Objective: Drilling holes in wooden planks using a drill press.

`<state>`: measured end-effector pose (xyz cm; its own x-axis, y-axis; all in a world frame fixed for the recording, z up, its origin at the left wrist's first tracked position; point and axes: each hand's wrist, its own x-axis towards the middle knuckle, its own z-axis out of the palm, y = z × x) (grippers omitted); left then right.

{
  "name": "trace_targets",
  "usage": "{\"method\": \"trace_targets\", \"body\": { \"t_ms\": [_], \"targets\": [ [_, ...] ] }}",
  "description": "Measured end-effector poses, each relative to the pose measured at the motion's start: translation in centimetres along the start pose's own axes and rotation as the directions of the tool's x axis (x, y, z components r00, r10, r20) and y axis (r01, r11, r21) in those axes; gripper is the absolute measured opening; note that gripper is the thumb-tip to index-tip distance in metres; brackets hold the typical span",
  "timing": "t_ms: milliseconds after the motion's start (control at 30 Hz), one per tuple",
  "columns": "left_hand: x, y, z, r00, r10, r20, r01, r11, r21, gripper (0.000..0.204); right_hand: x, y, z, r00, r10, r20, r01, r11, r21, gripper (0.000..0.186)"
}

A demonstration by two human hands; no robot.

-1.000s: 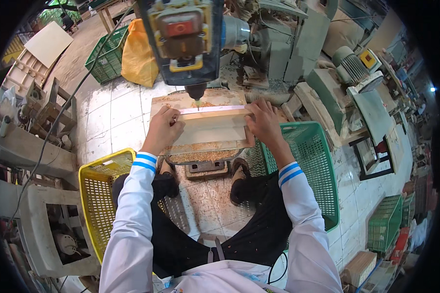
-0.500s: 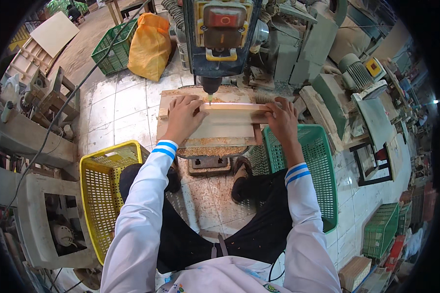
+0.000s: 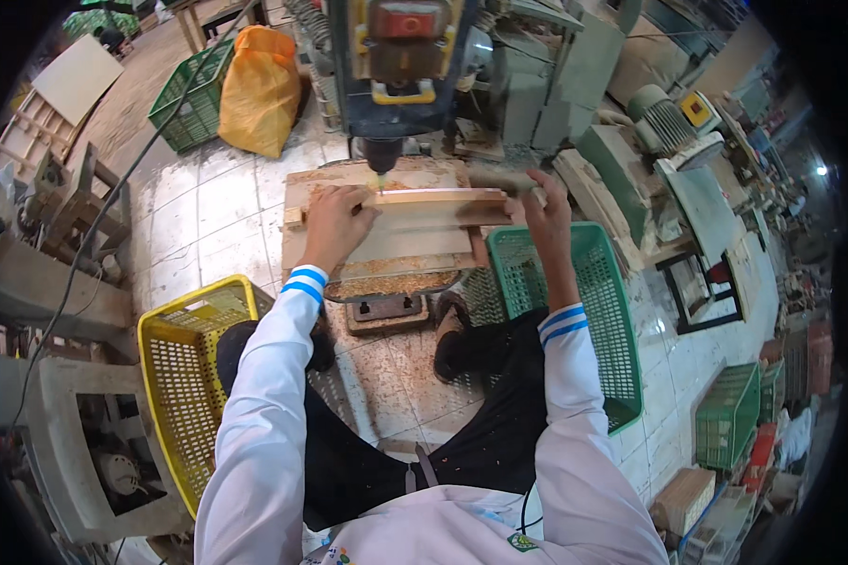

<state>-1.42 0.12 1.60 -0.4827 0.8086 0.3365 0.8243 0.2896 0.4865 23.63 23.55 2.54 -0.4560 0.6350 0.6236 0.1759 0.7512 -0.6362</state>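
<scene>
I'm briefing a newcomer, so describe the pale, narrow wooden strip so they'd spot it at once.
Find the big dark drill-press head at top centre, then the flat tan wooden board below it. Across that board, running right from the left hand, lies the pale, narrow wooden strip. Its bright, whitish top edge sets it apart from the duller wood around it.
</scene>
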Motion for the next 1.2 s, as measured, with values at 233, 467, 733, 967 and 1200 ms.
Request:
{"method": "trace_targets", "body": {
  "t_ms": [233, 467, 733, 967, 1200],
  "targets": [
    [-0.2, 0.0, 0.6, 0.993, 0.008, -0.117, -0.017, 0.998, -0.068, 0.032, 2.2, -2.7, -1.8, 0.968, 0.242, -0.059, -0.19, 0.869, 0.456, 0.027],
    [-0.3, -0.5, 0.7, 0.995, -0.04, -0.089, 0.037, 0.999, -0.034, 0.033, 15.4, -14.5, -4.1, 0.989, -0.003, -0.146, 0.091, 0.791, 0.605, 0.03],
    [-0.5, -0.8, 0.9, 0.991, -0.033, -0.133, 0.023, 0.997, -0.071, 0.032, 26.5, -21.8, -5.1, 0.985, -0.054, -0.165, 0.17, 0.476, 0.863, 0.033],
    [-0.4, -1.0, 1.0, 0.99, -0.024, -0.138, 0.016, 0.998, -0.058, 0.032, 27.4, -22.3, -5.4, 0.993, -0.062, -0.104, 0.12, 0.4, 0.908, 0.032],
    [-0.4, -0.9, 1.0, 0.993, -0.04, -0.109, 0.032, 0.997, -0.077, 0.032, 27.2, -22.3, -5.9, 0.995, -0.074, -0.06, 0.082, 0.352, 0.932, 0.03]
  ]
}}
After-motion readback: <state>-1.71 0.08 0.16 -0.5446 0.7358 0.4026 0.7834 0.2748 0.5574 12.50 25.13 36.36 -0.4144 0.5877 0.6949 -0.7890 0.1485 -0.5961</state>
